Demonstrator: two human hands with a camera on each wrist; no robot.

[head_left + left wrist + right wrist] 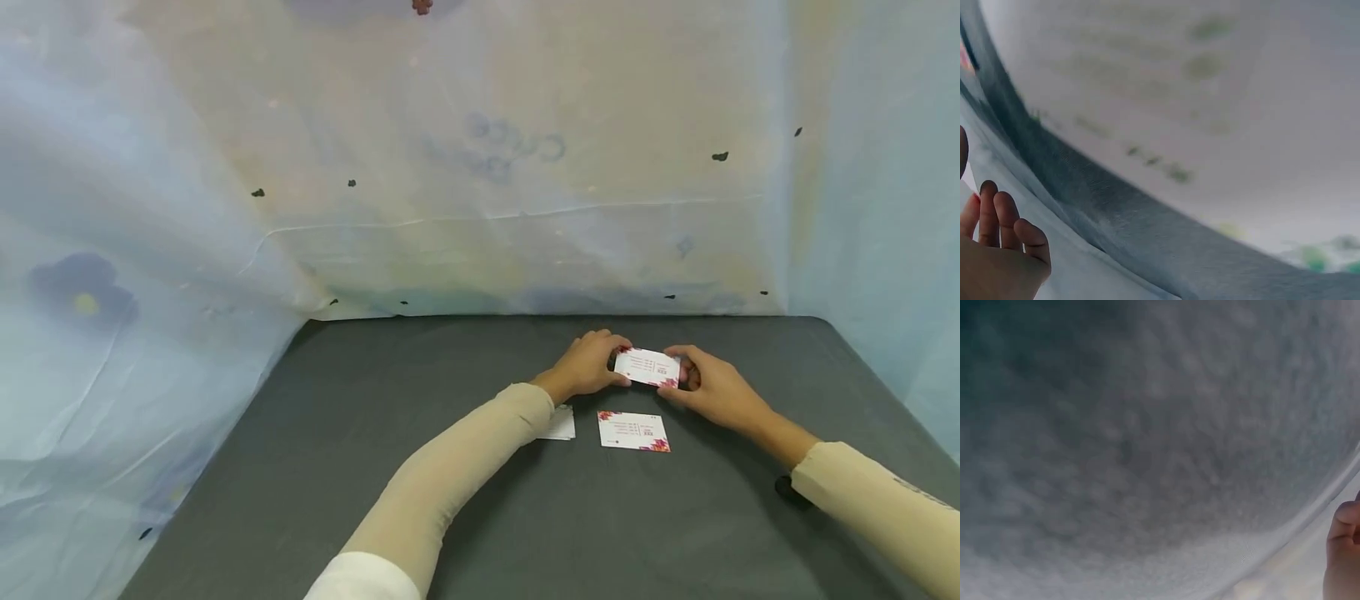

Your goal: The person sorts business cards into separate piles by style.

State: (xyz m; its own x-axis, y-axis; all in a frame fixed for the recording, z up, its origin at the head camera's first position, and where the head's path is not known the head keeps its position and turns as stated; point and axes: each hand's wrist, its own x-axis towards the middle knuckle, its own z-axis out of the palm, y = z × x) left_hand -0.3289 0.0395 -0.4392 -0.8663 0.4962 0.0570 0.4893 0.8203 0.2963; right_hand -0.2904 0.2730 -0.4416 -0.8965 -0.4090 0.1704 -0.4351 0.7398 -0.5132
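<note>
Between both hands, above the far part of the table, is a white business card (647, 367) with red and pink floral corners and small print. My left hand (588, 364) pinches its left end between thumb and fingers. At the other end, my right hand (716, 390) grips the right edge the same way. A similar business card (633, 431) lies flat just below them. Partly hidden under my left forearm are more white cards (558, 425), seemingly stacked. Close to the left wrist camera, a white card (1210, 125) with green print looks large and blurred.
The dark grey table (375, 433) runs back to a pale patterned sheet (487, 167) hanging behind it and along both sides. A small black object (789, 490) shows beside my right sleeve.
</note>
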